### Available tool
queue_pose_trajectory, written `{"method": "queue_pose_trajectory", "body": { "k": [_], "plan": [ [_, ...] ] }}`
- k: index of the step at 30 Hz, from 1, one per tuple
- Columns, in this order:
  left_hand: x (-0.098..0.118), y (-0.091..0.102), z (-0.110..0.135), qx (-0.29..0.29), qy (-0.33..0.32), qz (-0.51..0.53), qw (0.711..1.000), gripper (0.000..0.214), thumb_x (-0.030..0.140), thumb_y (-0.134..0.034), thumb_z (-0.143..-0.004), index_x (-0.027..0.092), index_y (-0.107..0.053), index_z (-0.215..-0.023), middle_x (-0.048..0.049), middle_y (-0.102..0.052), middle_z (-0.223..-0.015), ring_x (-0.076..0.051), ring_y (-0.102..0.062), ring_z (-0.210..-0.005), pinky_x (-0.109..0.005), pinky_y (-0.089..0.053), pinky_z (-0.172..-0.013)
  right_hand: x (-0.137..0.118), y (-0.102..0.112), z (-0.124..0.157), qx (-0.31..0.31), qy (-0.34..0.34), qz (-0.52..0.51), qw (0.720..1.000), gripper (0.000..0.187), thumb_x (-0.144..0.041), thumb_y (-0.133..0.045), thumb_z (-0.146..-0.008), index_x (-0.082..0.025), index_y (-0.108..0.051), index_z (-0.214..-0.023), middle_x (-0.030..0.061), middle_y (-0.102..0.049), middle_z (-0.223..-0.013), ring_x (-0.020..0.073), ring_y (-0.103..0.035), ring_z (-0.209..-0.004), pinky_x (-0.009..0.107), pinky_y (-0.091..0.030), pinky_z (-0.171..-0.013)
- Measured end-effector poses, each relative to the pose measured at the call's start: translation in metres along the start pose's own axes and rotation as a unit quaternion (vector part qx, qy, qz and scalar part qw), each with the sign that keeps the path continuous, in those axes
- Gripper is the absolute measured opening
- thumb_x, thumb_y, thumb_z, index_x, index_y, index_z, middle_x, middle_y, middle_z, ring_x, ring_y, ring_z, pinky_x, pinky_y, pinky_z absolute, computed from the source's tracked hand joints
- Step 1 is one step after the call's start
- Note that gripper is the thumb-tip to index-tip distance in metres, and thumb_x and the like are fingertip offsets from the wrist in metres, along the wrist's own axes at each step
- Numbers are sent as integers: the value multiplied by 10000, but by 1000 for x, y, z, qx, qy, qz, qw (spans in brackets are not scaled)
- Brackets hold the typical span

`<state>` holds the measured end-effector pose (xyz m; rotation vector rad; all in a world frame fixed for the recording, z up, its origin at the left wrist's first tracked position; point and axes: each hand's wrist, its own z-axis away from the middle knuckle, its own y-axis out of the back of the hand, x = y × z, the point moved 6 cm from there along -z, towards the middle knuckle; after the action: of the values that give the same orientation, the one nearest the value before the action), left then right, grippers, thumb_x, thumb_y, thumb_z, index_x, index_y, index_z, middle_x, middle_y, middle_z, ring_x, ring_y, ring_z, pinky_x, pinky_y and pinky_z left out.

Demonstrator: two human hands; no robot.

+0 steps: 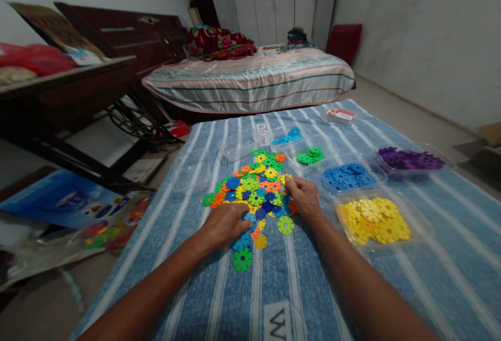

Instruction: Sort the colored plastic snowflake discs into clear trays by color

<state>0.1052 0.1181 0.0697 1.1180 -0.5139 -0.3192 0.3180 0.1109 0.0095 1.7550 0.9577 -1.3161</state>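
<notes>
A pile of flat plastic snowflake discs (258, 184) in green, blue, orange and yellow lies on a blue striped cloth (450, 278). My left hand (225, 222) rests palm down on the near left of the pile, fingers curled over discs. My right hand (303, 197) sits at the pile's right edge, fingertips pinched on a yellow disc (285, 178). Clear trays to the right hold sorted discs: yellow (373, 219), blue (348, 175), purple (409, 159) and green (310, 155). A loose green disc (242, 259) lies nearest me.
A mattress (254, 77) with bedding lies beyond the cloth. A dark wooden table (66, 95) stands at the left, with plastic packaging (66, 205) on the floor below. A small light blue group of discs (287, 136) and a clear lid (340, 115) sit further back.
</notes>
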Motion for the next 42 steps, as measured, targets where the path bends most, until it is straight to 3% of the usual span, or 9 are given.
{"method": "queue_pose_trajectory", "body": {
  "k": [14, 23, 27, 32, 34, 36, 38, 40, 42],
  "plan": [
    [4, 10, -12, -17, -7, 5, 1000, 122, 229, -576, -790, 211, -688, -836, 30, -584, -615, -155, -549, -624, -253, -307, -605, 3, -4, -2, 2, 6, -1, 1000, 531, -607, -501, -867, -192, -532, -535, -33, -444, -522, 120, -424, -545, 266, -319, -551],
    [5, 19, -26, -12, -37, 30, 999, 162, 249, -523, -778, 193, -585, -640, 20, -576, -592, -134, -515, -576, -249, -311, -585, 2, -4, -1, 4, -1, -3, 1000, 511, -588, -503, -859, -201, -485, -525, -44, -379, -520, 115, -381, -535, 268, -296, -555],
    [3, 14, -34, -19, -37, 116, 992, 169, 314, -535, -753, 195, -538, -633, 30, -561, -560, -129, -520, -546, -233, -339, -544, 3, -4, -1, 2, -4, -7, 1000, 503, -581, -504, -859, -201, -484, -530, -46, -372, -524, 112, -375, -532, 262, -288, -545],
    [-2, 2, -51, -112, 25, 262, 958, 217, 374, -609, -697, 192, -518, -619, 40, -576, -497, -111, -506, -424, -215, -361, -445, 0, -4, -1, 6, -3, -5, 1000, 506, -583, -499, -861, -202, -479, -529, -44, -379, -521, 115, -389, -536, 259, -291, -544],
    [5, 14, -66, -89, 39, 312, 945, 239, 365, -662, -676, 181, -527, -605, 34, -589, -497, -96, -500, -404, -202, -354, -424, -1, -4, -1, 4, -2, -3, 1000, 509, -590, -494, -860, -203, -478, -529, -42, -386, -519, 116, -390, -534, 259, -292, -543],
    [15, 37, -84, -7, 55, 372, 927, 251, 345, -710, -679, 164, -548, -615, 12, -623, -530, -85, -514, -407, -194, -362, -423, -2, -3, -1, 2, -2, 2, 1000, 516, -600, -489, -855, -204, -478, -526, -41, -394, -516, 114, -383, -530, 260, -294, -544],
    [26, 67, -99, 106, 54, 476, 872, 233, 305, -749, -693, 150, -574, -698, -20, -684, -642, -84, -579, -472, -192, -431, -482, -1, -3, -1, 2, -4, 6, 1000, 520, -607, -487, -852, -203, -486, -524, -40, -403, -513, 114, -382, -529, 260, -299, -547],
    [36, 86, -110, 170, 60, 540, 822, 225, 266, -756, -707, 147, -575, -767, -35, -704, -707, -99, -633, -532, -194, -464, -517, -1, -3, -1, 3, -5, 3, 1000, 517, -604, -493, -851, -201, -498, -528, -38, -415, -512, 115, -392, -531, 259, -304, -548],
    [43, 90, -115, 177, 67, 535, 823, 184, 246, -727, -732, 144, -579, -775, -30, -693, -690, -98, -625, -521, -190, -448, -501, -1, -3, -1, 2, -6, -4, 1000, 509, -596, -501, -852, -198, -507, -535, -38, -422, -515, 115, -395, -530, 258, -305, -547]
  ]
}}
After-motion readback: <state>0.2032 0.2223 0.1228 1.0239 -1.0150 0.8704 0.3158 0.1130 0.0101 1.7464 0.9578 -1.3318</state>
